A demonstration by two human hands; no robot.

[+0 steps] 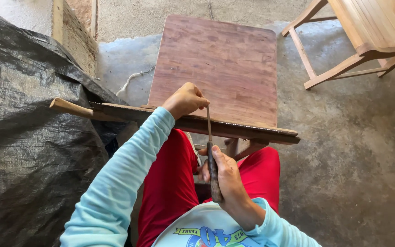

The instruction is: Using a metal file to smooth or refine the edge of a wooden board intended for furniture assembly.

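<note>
Head view, looking down over red-trousered knees: a handsaw is being held on edge across the front of a small reddish wooden table, its toothed blade edge facing up and its pale wooden handle sticking out to the left of the table. The blade is being steadied by the left hand, which is clenched over the far tip of a thin file, right at the table's near edge. The file's dark handle is being gripped in the closed right hand, nearer the body than the table, so the file is being laid across the teeth.

Black plastic sheeting is being seen to the left of the table, and a pale wooden chair to its right, well apart, on a bare concrete floor.

Judging from this, the file could be slipped off the teeth if pressure is being applied unevenly, and the left fingers, so close to the toothed edge, could be scraped. The saw is being held only by hand and lap, so it could be tipped or slid off the table edge.
</note>
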